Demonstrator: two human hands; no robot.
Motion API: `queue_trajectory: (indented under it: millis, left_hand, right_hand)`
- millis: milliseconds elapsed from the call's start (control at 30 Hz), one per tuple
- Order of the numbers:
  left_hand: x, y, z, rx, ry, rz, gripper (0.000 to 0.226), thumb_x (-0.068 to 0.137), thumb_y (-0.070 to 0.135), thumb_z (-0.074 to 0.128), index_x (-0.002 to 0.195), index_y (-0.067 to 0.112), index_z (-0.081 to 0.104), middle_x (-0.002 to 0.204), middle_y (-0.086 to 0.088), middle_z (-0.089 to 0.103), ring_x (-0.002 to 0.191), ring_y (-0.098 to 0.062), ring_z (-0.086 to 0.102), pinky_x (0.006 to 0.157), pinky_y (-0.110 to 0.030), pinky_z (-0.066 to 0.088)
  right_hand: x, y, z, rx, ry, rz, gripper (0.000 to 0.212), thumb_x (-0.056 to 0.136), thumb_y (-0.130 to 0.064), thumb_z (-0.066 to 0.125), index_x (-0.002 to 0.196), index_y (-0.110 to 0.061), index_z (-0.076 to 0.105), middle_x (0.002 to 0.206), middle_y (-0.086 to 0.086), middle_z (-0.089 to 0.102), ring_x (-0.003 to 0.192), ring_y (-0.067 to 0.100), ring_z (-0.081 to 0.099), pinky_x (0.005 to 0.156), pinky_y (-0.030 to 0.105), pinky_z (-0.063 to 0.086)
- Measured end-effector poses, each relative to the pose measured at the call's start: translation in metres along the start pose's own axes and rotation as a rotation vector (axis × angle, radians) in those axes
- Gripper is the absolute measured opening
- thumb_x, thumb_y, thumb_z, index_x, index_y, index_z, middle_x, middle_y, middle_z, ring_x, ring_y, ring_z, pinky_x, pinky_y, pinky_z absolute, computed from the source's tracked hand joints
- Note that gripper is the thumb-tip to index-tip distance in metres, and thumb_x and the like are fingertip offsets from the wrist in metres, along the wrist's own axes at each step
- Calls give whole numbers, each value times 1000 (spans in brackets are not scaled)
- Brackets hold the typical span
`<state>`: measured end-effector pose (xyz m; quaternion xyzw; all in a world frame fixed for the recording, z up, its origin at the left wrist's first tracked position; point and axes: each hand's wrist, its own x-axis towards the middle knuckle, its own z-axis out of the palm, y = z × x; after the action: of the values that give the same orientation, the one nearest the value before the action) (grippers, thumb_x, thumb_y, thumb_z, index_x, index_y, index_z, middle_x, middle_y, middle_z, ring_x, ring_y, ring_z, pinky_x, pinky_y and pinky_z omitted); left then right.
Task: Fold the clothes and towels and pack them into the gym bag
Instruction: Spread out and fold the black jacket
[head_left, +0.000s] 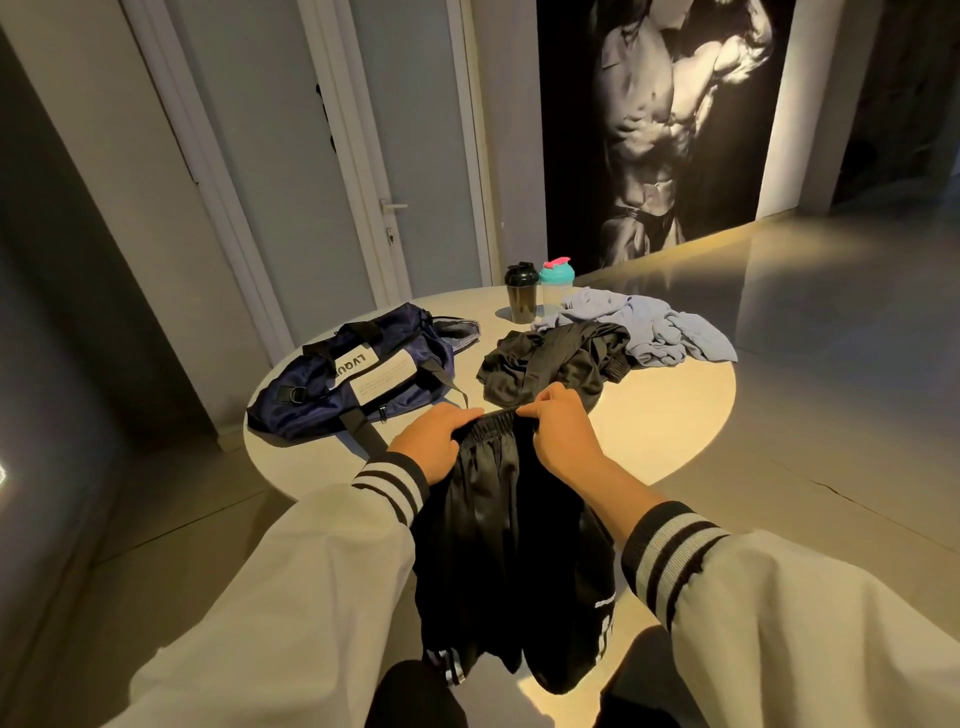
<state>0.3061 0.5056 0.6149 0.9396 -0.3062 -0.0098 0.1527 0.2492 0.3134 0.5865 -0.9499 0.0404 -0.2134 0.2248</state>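
A pair of black shorts with white stripes hangs in front of me over the near edge of the round table. My left hand and my right hand each grip its elastic waistband, close together. A navy gym bag with a white label lies on the table's left side. Behind my hands sits a crumpled black garment. A rumpled light blue towel or shirt lies at the far right of the table.
A black shaker bottle and a clear one with a teal lid stand at the table's far edge. White doors are behind on the left, a large wall poster on the right. Polished floor surrounds the table.
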Motion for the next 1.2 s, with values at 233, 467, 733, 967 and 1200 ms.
queue_trajectory:
  millis: [233,467,733,967,1200]
  left_hand:
    - [14,3,3,-64,-87,13,59,89,-10,42,125,36,49,131,-11,56,112,-32,60,101,-43,49]
    - [28,8,9,-130,-57,-136,50,97,8,53,146,19,50,146,-8,53,130,-28,52,111,-35,38]
    - [30,7,8,-524,149,-181,18,87,4,68,101,16,68,108,-7,71,104,-22,65,99,-36,49]
    - [23,1,-1,-628,37,-153,32,91,8,66,122,11,68,117,-4,69,105,-16,63,92,-27,48]
    - [18,-11,9,-719,-18,-165,59,84,-2,68,137,22,55,133,-5,56,121,-18,53,96,-33,46]
  right_hand:
    - [5,11,3,-18,-13,55,49,90,10,48,131,-9,65,118,15,50,114,34,42,81,29,35]
    - [10,-3,1,231,43,81,35,94,5,56,117,-15,74,113,8,59,102,24,57,90,29,46]
    - [0,-19,5,687,66,235,24,89,-19,74,113,-18,74,108,-5,68,100,13,62,85,24,45]
    - [0,-33,15,936,-75,278,44,83,1,72,120,-22,70,114,-4,70,103,12,63,85,23,50]
    - [0,-42,27,918,-22,278,45,85,10,59,119,-19,71,115,-2,69,105,14,63,81,20,52]
